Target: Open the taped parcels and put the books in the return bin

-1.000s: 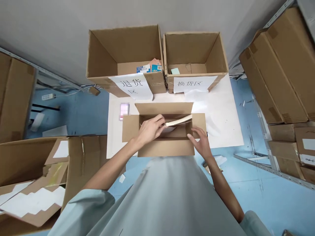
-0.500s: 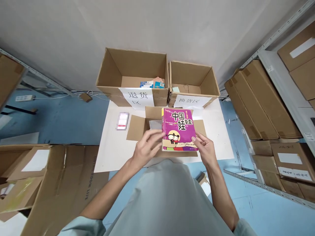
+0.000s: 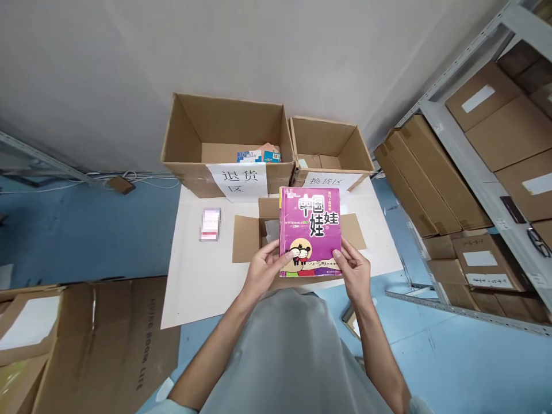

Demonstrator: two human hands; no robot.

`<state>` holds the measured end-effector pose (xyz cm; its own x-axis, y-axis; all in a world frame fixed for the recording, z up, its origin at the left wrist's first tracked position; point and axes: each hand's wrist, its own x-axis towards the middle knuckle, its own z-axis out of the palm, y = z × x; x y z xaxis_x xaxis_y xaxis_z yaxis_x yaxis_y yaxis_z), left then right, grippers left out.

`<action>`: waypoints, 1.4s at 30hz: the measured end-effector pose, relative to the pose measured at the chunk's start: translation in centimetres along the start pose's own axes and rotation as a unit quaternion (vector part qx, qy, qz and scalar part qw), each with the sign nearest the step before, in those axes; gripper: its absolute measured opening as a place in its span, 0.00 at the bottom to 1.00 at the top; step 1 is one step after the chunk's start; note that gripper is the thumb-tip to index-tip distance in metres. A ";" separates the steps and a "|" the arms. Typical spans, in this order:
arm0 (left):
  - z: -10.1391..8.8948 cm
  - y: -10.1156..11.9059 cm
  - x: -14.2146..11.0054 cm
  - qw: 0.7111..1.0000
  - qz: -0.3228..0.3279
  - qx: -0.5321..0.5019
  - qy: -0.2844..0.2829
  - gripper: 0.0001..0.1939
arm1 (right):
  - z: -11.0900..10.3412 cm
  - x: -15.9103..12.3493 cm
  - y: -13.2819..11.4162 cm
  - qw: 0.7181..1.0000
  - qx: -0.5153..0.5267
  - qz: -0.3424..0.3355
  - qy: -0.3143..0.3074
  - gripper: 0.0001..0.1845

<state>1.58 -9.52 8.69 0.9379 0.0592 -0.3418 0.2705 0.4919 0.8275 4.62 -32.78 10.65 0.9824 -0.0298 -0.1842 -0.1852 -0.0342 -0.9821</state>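
"State of the hands?"
"Left hand (image 3: 263, 269) and right hand (image 3: 355, 269) each pinch a side of the purple square book (image 3: 319, 233), thumbs on its cover."
"Book's position?"
"Above the open brown cardboard box (image 3: 245, 239), obstructing much of its interior."
"Surroundings?"
"Behind that box, two paper-labelled cardboard bins (image 3: 190, 179); left of it, a pixelated pink-and-white item (image 3: 210, 224)."
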 end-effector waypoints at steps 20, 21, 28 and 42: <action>0.7 -0.3 1.7 0.964 0.173 0.197 -0.028 0.35 | 6.0 0.1 -3.6 0.996 0.005 -0.052 0.068 0.35; 0.3 0.4 2.4 0.974 0.147 0.171 -0.005 0.39 | 5.2 0.4 -3.8 0.997 0.038 -0.036 0.052 0.35; 1.4 4.1 2.6 0.994 0.016 0.063 -0.087 0.38 | 2.3 1.9 -3.3 0.991 0.135 0.021 -0.017 0.35; 11.0 -0.6 1.0 0.946 0.214 0.209 0.123 0.23 | -0.8 2.9 -2.8 0.989 0.034 -0.073 -0.121 0.42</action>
<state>4.78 -19.33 12.80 0.9158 0.4015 0.0133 -0.0121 -0.0054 0.9999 8.01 -33.52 12.89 0.9767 0.2113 -0.0363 -0.0473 0.0472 -0.9978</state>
